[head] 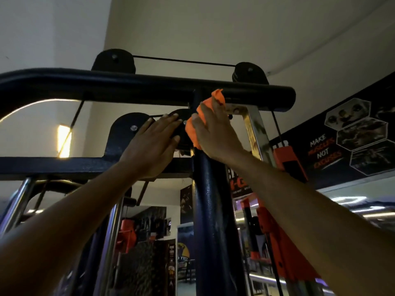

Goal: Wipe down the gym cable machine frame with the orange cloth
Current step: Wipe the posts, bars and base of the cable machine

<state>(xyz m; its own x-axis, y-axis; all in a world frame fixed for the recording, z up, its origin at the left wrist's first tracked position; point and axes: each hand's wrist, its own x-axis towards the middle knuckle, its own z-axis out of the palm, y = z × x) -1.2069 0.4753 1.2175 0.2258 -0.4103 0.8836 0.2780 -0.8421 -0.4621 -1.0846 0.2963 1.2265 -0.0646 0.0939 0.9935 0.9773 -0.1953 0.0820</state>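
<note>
Two bare forearms are raised from the bottom corners of the head view toward the top of the machine. The left hand [152,146] is laid flat, fingers straight and close together, against a black pulley bracket [126,135]; nothing is held by it. Just beside it, the right hand [215,133] is pressed against the upper end of the dark blue upright post [213,210], with the orange cloth [192,129] trapped between palm and post. The cloth is bunched: one fold is seen below and left of the thumb, and a second tuft [218,96] sticks up past the fingertips, where the post meets the top crossbar [149,86]. The right fingers are extended upward over the cloth and held close together; whether the cloth is pinched on the hidden side cannot be told.

Behind the hands, a chrome guide rod [255,129] is seen to the right of the post, and a lower horizontal beam [53,165] runs off to the left. Above the crossbar, two black pulleys [114,60] are joined by a taut cable [183,60]. Farther off, a dark wall banner [333,144] with the words "MAKE MUSCLES NOT EXCUSES" is mounted at the right, orange machine parts [284,248] are visible lower right, and a pale ceiling is seen overhead.
</note>
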